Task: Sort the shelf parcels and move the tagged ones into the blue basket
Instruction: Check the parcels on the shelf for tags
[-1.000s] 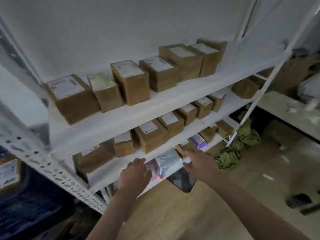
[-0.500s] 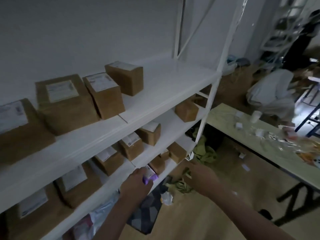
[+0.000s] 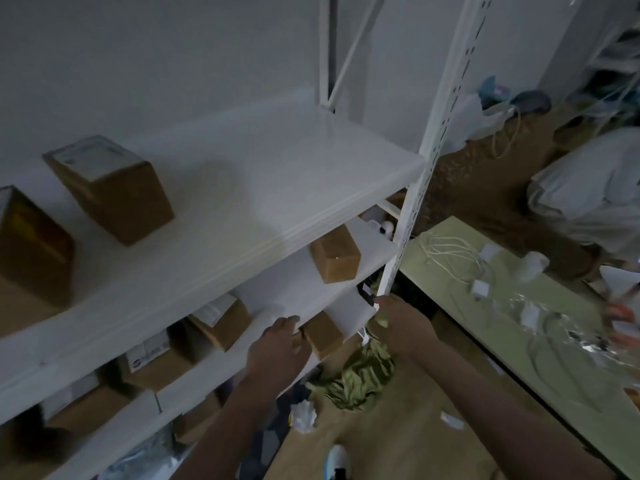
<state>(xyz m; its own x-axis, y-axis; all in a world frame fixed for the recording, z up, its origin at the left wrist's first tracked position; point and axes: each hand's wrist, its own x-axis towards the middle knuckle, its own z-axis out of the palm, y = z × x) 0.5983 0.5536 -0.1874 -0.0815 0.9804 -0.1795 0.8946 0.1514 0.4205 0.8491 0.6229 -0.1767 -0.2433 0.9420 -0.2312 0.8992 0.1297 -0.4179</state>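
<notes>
- White shelving unit (image 3: 284, 174): fills the left and centre of the view; several white tiers, a perforated upright at its right front corner.
- Top tier: two brown cardboard parcels. One labelled parcel (image 3: 110, 188) at about 10 o'clock, tilted in the wide-angle view; a second parcel (image 3: 31, 251) at 9 o'clock, cut by the frame edge. The right part of this tier is bare.
- Second tier: a lone brown parcel (image 3: 335, 254) near the centre, close to the right end; a labelled parcel (image 3: 221, 320) at about 7 o'clock from it, further along the tier.
- Third tier: a small brown parcel (image 3: 322, 334) at the tier's right end; more labelled parcels run toward 8 o'clock, blurred.
- Left hand (image 3: 277, 355): just below centre, back toward the camera, fingers extended and loosely spread, fingertips at the front edge of the second tier, just beside the small brown parcel. Whether it touches that parcel cannot be told; it grips nothing visible.
- Right hand (image 3: 398, 323): at 4 o'clock from centre, at the foot of the upright, fingers curled; what they close on, if anything, cannot be told.
- Green crumpled cloth (image 3: 360, 379): on the floor beneath the hands.
- Green table (image 3: 540, 341): at 4 o'clock, bearing white cables and small white items.
- Blue basket: not in view.
</notes>
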